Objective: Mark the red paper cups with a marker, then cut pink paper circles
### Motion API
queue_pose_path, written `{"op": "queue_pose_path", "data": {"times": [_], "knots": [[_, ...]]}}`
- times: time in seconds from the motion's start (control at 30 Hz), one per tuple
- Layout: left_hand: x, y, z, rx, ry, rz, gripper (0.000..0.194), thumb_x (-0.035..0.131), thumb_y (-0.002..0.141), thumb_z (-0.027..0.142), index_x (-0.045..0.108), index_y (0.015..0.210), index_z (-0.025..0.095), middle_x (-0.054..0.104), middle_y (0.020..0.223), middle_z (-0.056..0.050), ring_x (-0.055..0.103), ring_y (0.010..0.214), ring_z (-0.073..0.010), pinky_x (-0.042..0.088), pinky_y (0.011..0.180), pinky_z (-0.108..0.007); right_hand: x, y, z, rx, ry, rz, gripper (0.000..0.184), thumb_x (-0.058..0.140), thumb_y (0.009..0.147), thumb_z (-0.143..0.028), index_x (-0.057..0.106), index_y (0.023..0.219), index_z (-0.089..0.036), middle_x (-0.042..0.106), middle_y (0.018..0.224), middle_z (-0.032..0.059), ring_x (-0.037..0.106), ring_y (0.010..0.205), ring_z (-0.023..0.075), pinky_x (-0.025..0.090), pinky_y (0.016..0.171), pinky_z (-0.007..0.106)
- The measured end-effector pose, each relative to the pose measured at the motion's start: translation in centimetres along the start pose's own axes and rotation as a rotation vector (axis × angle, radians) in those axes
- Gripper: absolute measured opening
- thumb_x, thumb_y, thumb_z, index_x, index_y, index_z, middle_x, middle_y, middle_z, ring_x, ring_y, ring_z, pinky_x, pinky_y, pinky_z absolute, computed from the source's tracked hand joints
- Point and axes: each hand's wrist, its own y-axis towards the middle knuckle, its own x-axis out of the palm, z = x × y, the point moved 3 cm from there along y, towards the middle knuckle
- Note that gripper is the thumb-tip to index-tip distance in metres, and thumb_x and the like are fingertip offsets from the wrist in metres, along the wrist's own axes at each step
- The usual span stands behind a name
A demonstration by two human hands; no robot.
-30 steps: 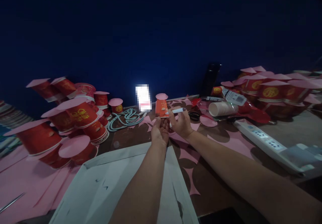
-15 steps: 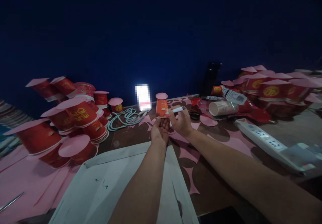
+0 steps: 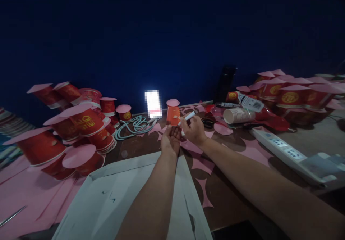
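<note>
My left hand is cupped under an upside-down red paper cup with a pink paper disc on its top, holding it by the rim. My right hand is closed on a white pen-like stick, and the stick's tip points at the side of the cup. Both hands are over a brown table strewn with pink paper offcuts.
Piles of red cups with pink discs lie at the left and far right. A teal cable, a blurred bright screen, a sleeve of plain cups, scissors, a white power strip and an open cardboard box surround the hands.
The white stick in my right hand has tilted upward a little against the cup. The hands and cup stay almost in place.
</note>
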Motion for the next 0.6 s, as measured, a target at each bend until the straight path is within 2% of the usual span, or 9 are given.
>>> {"op": "queue_pose_path", "data": {"times": [0.13, 0.43, 0.6], "knots": [[0.05, -0.02, 0.02, 0.005, -0.009, -0.008, 0.009, 0.053, 0.078, 0.010, 0.060, 0.074, 0.014, 0.066, 0.072, -0.006, 0.065, 0.072, -0.0134, 0.053, 0.073, -0.026, -0.02, -0.14, -0.18, -0.005, 0.029, -0.008, 0.019, 0.046, 0.087, -0.031, 0.058, 0.078, -0.018, 0.063, 0.070, 0.0051, 0.058, 0.068, 0.0188, 0.042, 0.067, 0.030], [0.17, -0.29, 0.32, 0.013, -0.064, 0.014, 0.012, 0.050, 0.080, 0.008, 0.058, 0.073, 0.014, 0.065, 0.070, -0.004, 0.065, 0.070, -0.0116, 0.052, 0.076, -0.025, -0.06, -0.57, -0.80, -0.132, 0.043, 0.061, 0.013, 0.047, 0.087, -0.025, 0.056, 0.080, -0.018, 0.064, 0.076, 0.0053, 0.056, 0.070, 0.0187, 0.040, 0.069, 0.033], [0.17, -0.25, 0.34, -0.007, -0.082, 0.004, 0.012, 0.050, 0.080, 0.008, 0.058, 0.072, 0.013, 0.064, 0.067, -0.004, 0.064, 0.066, -0.0114, 0.053, 0.073, -0.024, -0.06, -0.60, -0.79, -0.143, 0.068, 0.060, 0.011, 0.048, 0.087, -0.024, 0.055, 0.081, -0.018, 0.064, 0.078, 0.0052, 0.057, 0.072, 0.0187, 0.040, 0.071, 0.033]]}}
